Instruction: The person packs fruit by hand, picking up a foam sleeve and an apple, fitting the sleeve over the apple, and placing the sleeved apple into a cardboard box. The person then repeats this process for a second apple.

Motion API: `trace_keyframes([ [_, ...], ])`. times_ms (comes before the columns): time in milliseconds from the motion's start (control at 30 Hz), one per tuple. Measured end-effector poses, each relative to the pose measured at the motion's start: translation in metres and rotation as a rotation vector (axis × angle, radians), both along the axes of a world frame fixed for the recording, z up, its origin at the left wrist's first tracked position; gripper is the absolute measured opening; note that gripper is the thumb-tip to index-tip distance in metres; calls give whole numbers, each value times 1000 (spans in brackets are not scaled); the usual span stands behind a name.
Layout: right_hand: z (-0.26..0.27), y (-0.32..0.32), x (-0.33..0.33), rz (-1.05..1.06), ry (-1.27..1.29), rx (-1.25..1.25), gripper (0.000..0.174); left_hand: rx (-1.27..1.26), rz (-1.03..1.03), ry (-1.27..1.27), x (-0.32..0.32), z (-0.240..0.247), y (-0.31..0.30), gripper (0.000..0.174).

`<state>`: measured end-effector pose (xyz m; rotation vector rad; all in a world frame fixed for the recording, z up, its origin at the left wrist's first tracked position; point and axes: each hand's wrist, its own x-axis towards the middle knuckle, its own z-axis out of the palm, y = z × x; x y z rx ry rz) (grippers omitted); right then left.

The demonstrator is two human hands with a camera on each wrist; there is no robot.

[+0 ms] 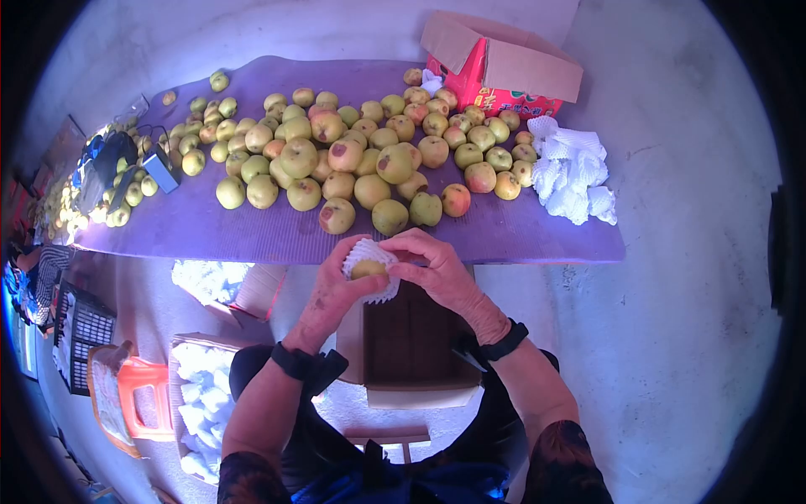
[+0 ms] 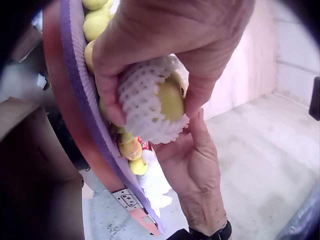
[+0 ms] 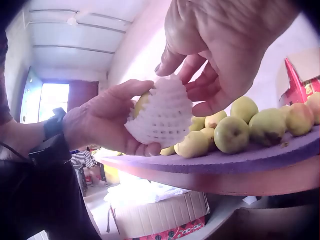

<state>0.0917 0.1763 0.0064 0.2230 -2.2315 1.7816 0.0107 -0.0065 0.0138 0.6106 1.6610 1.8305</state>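
Observation:
A yellow-green apple [image 1: 367, 270] sits partly inside a white foam net [image 3: 162, 117], held just off the table's near edge. My left hand [image 1: 337, 275] grips the netted apple from the side, thumb on one face and fingers round the other. With thumb and fingertips, my right hand [image 1: 438, 270] pinches the edge of the net from the opposite side. Bare apple skin [image 2: 171, 100] shows through the net's opening in the left wrist view. Below both hands stands an open cardboard box [image 1: 416, 336], dark inside.
Many loose apples [image 1: 327, 126] cover the purple table mat [image 1: 277, 235]. White foam nets [image 1: 571, 168] lie piled at its right end, near a red carton [image 1: 525, 80]. A box of white nets [image 1: 204, 403] and an orange stool [image 1: 144, 395] stand on the floor at left.

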Motion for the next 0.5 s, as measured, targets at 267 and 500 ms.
trace_keyframes([
  [267,6,8,2,45,-174,-7,25,-49,-121,-11,-5,-2,-5,62],
  [500,-3,-21,3,-257,273,499,15,-262,-178,295,-8,-7,-6,71],
])
